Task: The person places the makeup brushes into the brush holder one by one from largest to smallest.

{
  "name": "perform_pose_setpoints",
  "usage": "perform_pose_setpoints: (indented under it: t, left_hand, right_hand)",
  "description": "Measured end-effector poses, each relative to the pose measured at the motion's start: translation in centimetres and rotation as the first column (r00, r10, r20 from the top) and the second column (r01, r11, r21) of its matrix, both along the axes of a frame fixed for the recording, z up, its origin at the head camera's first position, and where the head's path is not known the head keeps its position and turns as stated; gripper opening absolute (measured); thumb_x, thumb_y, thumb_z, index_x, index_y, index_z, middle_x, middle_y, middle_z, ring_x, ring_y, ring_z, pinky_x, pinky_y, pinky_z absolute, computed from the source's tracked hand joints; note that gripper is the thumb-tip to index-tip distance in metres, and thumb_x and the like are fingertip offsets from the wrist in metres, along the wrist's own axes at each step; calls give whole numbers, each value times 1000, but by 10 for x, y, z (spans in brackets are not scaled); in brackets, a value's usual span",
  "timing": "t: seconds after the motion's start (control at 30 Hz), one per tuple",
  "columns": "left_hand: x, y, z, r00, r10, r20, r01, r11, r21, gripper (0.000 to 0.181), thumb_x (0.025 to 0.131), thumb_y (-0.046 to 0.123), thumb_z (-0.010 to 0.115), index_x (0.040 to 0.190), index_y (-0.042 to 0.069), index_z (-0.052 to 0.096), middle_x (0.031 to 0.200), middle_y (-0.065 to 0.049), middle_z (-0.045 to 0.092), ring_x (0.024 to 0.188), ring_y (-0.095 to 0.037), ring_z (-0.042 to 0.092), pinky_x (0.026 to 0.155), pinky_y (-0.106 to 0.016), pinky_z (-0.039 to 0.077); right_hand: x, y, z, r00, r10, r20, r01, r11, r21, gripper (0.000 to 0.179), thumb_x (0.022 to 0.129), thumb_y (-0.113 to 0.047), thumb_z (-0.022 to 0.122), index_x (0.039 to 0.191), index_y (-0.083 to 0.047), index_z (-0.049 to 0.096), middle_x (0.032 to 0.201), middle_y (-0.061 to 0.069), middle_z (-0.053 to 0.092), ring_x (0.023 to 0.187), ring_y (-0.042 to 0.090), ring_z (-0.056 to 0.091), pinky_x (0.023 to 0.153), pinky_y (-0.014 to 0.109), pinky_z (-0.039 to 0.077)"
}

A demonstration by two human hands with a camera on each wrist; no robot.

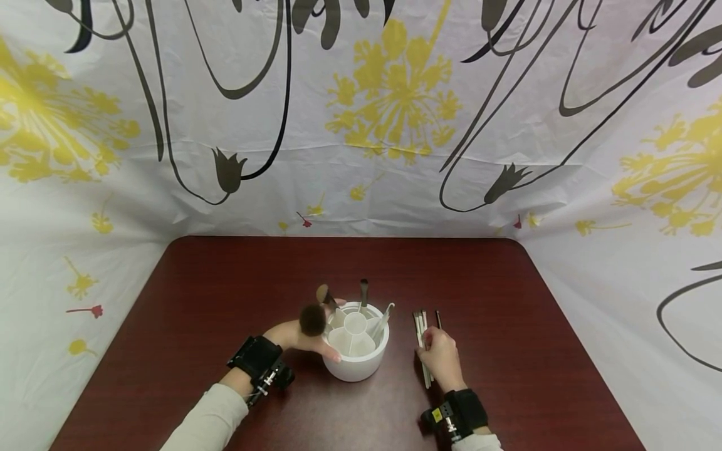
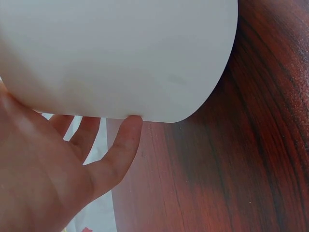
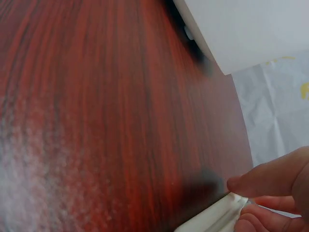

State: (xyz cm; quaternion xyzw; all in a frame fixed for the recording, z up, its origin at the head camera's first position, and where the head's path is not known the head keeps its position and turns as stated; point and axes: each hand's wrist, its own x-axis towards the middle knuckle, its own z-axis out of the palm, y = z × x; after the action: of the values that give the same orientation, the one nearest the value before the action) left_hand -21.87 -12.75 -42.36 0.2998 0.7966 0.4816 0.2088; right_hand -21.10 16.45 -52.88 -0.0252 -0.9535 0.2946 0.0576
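Observation:
A white round brush holder, divided into compartments, stands at the middle of the table. My left hand grips it from the left, thumb at the near side and fingers round behind; its smooth wall fills much of the left wrist view. In it stand a large fluffy makeup brush, two smaller brushes towards the back and a slim white-handled tool on the right. Right of the holder, my right hand pinches among thin makeup brushes with pale handles. Its palm hides part of them.
The dark red wooden table has rounded far corners. White cloth with yellow and grey flower prints hangs behind it and along both sides.

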Motion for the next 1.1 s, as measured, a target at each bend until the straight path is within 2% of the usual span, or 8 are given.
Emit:
perform_pose_setpoints:
  t: [0.33,0.5,0.6,0.73,1.1]
  left_hand:
    - [0,1,0,1000,7,1,-7,1000,-5,89,63,-2,76,130,-17,19,130,-31,35,122,-42,32,102,-50,21]
    - [0,1,1,1000,9,13,-9,1000,-29,89,64,-1,76,131,-16,18,131,-31,35,122,-41,32,102,-51,21]
    - [0,0,1,1000,14,19,-13,999,-45,90,65,0,76,131,-16,17,131,-31,34,122,-41,32,102,-52,21]
    - [0,-1,0,1000,15,14,-14,999,-46,90,65,0,76,131,-15,17,130,-32,34,122,-42,32,101,-54,21]
    - [-1,-1,1,1000,-4,27,4,999,-34,90,65,-1,75,131,-15,16,131,-32,33,123,-42,31,102,-53,20]
  right_hand:
    - [-1,-1,-2,1000,-12,14,12,1000,25,19,63,1,70,80,-2,61,73,5,56,65,19,53,58,34,45]
    - [0,-2,-1,1000,6,-20,-5,998,68,19,63,1,66,81,1,61,72,7,55,63,21,54,55,36,45]
    - [0,-4,-2,999,27,-47,-21,992,122,12,63,1,64,70,-1,55,68,7,50,56,20,49,49,34,41]
    - [-1,-6,-4,998,25,-61,-14,984,175,18,62,0,61,61,-7,45,63,5,43,51,18,43,44,33,35]
    - [-4,-11,-2,997,-14,-70,31,968,250,12,62,-2,63,67,0,52,67,12,51,52,31,54,42,41,41]
